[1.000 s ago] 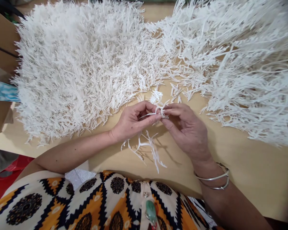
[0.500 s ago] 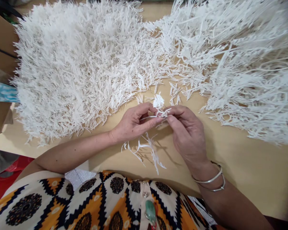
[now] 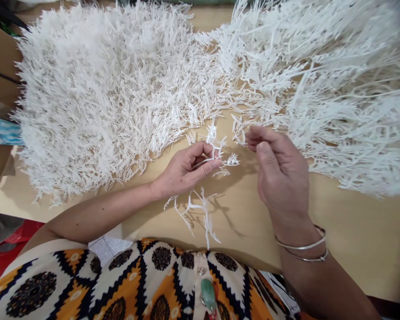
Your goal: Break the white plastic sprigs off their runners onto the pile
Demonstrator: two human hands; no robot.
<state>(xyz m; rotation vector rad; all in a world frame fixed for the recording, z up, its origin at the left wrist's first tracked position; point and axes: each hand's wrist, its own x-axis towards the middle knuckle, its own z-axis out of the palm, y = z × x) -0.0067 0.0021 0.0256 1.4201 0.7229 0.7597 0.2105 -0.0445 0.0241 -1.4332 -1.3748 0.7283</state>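
Between the thumb and fingers of my left hand (image 3: 190, 166) is a thin white plastic sprig (image 3: 231, 160), whose tufted tips stick out above and to the right. Other branching strands (image 3: 205, 215) show below that hand, over the tabletop; whether they belong to the same sprig I cannot tell. My right hand (image 3: 280, 169) is apart from it, raised to the right near a few loose white pieces (image 3: 238, 129). Its fingers are bent with the thumb away from the fingertips, and nothing shows in them. Two silver bangles circle that wrist.
A large heap of short white tufts (image 3: 96, 93) covers the left and back of the wooden table (image 3: 340, 231). Longer white branching sprigs (image 3: 350, 111) are piled at the right. Cardboard boxes (image 3: 2, 66) stand at the left edge, with a blue-and-white packet (image 3: 3, 131) by them.
My right hand has let go of the sprig and moved away to the right. My left hand keeps its pinch almost in place, and the sprig's tips now spread out.
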